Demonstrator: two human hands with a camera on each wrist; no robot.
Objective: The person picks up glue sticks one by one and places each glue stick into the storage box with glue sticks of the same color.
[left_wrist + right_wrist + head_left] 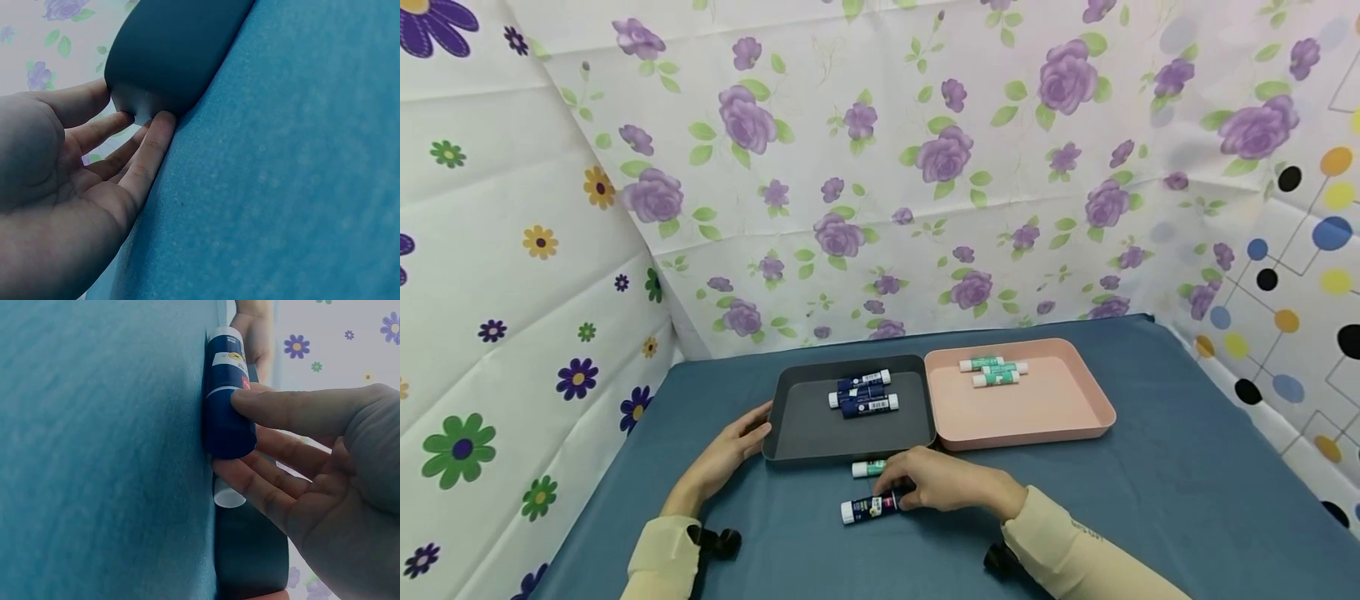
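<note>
My right hand (943, 479) pinches a dark blue glue stick (868, 508) with a white end, which lies on the blue cloth in front of the trays. In the right wrist view, the thumb (294, 412) presses on one side of this glue stick (229, 394) and the fingers reach round the other. Just behind it lies a green and white glue stick (867, 468), partly hidden by the right hand. The left hand (726, 454) touches the left side of the dark grey tray (820, 442); in the left wrist view, its fairly straight fingers rest against the tray's corner (150, 100).
Inside the grey tray are three dark blue glue sticks (865, 393). To its right, edge against edge, stands a pink tray (1022, 417) with three green and white glue sticks (996, 379). Flower-patterned curtains (850, 167) rise behind the cloth-covered table (1187, 467).
</note>
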